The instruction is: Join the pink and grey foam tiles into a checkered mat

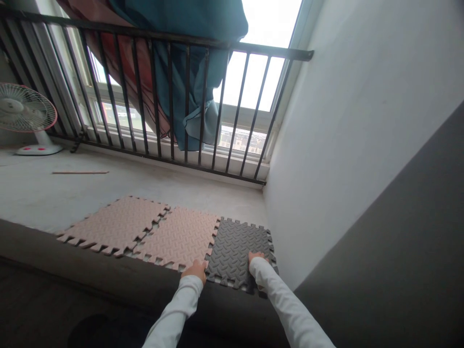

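Three foam puzzle mat tiles with toothed edges lie in a row on the ledge. At the right end is a dark grey foam tile (237,246), beside a middle pink foam tile (181,234). Further left lies another pink foam tile (118,222), with a narrow gap between the two pink ones. My left hand (195,270) grips the front right corner of the middle pink tile, where it meets the grey one; the fingertips are partly hidden. On the right part of the grey tile rests my right hand (258,256), fingers stretched out over its surface.
A white wall (348,121) rises close by on the right. Black railing (188,96) runs along the back, before a window and bunched curtains (181,63). A fan (29,116) stands at the far left, near a thin brown stick (79,172). The ledge drops off in front.
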Tool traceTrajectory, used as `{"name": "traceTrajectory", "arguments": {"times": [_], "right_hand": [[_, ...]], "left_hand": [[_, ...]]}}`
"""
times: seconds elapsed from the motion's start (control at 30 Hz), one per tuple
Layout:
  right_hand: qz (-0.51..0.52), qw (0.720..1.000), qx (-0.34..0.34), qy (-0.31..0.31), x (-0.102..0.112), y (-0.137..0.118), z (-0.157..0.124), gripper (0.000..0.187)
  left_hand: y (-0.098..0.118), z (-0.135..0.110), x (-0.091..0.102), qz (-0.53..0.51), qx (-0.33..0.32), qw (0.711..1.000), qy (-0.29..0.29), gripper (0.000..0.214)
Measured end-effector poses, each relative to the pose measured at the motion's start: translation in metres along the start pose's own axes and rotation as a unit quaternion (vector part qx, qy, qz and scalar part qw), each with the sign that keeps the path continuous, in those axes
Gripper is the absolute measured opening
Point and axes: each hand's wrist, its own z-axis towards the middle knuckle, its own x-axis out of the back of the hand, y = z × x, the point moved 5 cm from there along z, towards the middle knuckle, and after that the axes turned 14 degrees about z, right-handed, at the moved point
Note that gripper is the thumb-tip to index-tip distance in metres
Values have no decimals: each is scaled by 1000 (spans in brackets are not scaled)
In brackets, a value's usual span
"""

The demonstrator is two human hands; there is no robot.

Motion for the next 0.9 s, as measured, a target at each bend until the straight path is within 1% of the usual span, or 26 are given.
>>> {"name": "traceTrajectory", "arguments": {"times": [0.07,0.1,0.13,0.2,0.27,0.37,0.43,0.57,0.67,0.73,0.8,0.9], "right_hand": [[-14,999,28,-34,-12,-21,-12,66],[-18,996,60,-57,-21,-35,-18,72],[-15,992,99,-76,-30,-49,-24,74],[-1,981,168,-94,-47,-74,-34,72],[9,971,219,-91,-58,-92,-41,67],[6,961,262,-91,-66,-102,-44,58],[2,959,267,-97,-65,-101,-44,56],[-7,959,264,-101,-56,-101,-40,50],[-14,954,279,-110,-52,-113,-37,43],[-15,954,275,-116,-49,-123,-32,42],[-11,959,263,-107,-47,-131,-24,47],[0,962,257,-86,-47,-139,-13,60]], "left_hand": [[1,-2,1,-2,1,1000,1,44],[2,-3,1,-3,2,1000,5,44],[2,-4,1,-3,5,1000,9,45],[3,-4,-2,-6,4,1000,14,47],[3,-4,-6,-11,5,1000,16,47],[1,-3,-9,-26,8,1000,10,48],[0,-2,-9,-34,3,999,0,47],[-1,1,-10,-32,-1,999,-6,46],[-1,6,-12,-32,-1,999,-14,45],[-1,9,-13,-36,-7,999,-25,43],[-1,11,-12,-39,-13,998,-38,42],[0,9,-7,-44,-23,998,-46,44]]}}
